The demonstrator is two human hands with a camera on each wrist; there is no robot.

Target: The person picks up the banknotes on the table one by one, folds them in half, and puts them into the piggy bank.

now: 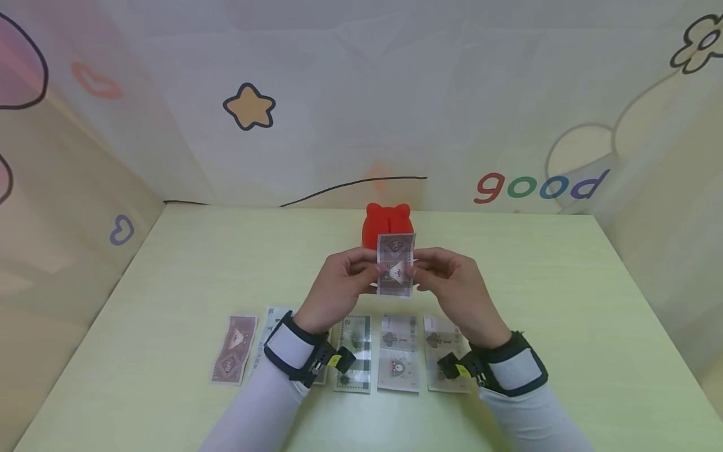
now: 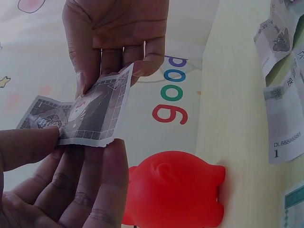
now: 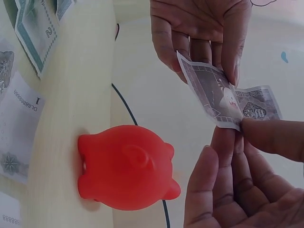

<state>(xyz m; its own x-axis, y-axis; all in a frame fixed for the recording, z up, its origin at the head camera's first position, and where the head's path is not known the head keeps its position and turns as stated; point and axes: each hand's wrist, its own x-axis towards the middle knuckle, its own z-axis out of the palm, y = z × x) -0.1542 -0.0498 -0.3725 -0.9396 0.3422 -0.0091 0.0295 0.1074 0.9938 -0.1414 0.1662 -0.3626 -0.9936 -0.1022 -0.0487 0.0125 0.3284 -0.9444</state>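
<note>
A small purple-brown play banknote (image 1: 396, 246) is pinched at both long edges, between my left hand (image 1: 337, 285) and my right hand (image 1: 464, 290). Each thumb lies on its printed face, with fingers behind. A white pointed figure is printed on the note. In the left wrist view the paper (image 2: 102, 111) bends across its middle, and the right wrist view shows the same bend in the banknote (image 3: 211, 90). Just beyond the hands stands a red piggy bank (image 1: 387, 218) with a dark slot on top; the note covers its lower part in the head view.
Several notes lie in a row nearer me: a purple one (image 1: 234, 350) at left, a bluish one (image 1: 275, 317) partly under my left wrist, a green one (image 1: 354, 383), and pale ones (image 1: 398, 370), (image 1: 443, 326) at right. A printed cloth (image 1: 339, 94) hangs behind the table (image 1: 565, 282).
</note>
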